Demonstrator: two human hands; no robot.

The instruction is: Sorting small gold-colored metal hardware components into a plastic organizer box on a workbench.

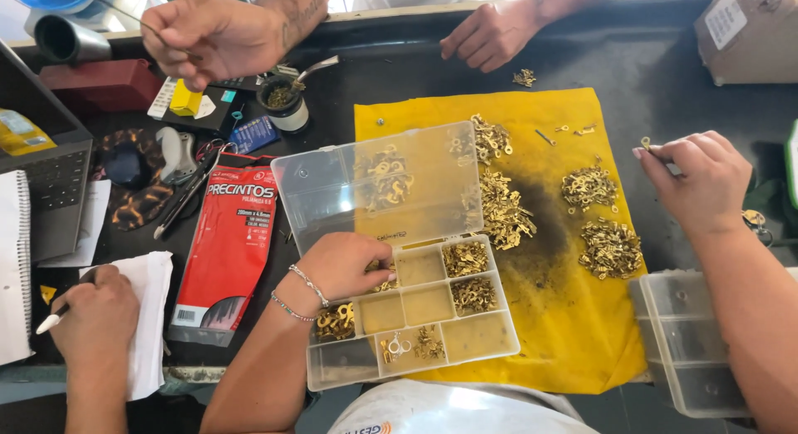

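Note:
My left hand (342, 266), with beaded bracelets on the wrist, reaches into a clear plastic compartment box (490, 341); its fingertips are down in one of the upper compartments, and what they touch is hidden. Several compartments hold small brass terminals (465, 258). The box's clear lid (332, 184) stands open behind the hand. My right hand (702, 184) is raised over the right side of a yellow cloth (565, 318) and pinches one small brass terminal (647, 143) between its fingertips. Piles of brass terminals (611, 247) lie on the cloth just left of that hand.
A second clear box (686, 342) sits at lower right. A red plastic packet (229, 243), a small cup (287, 106), a laptop (50, 180) and papers crowd the left. Another person's hands (212, 35) (490, 35) are across the table; a third person's hand (96, 318) holds a pen at lower left.

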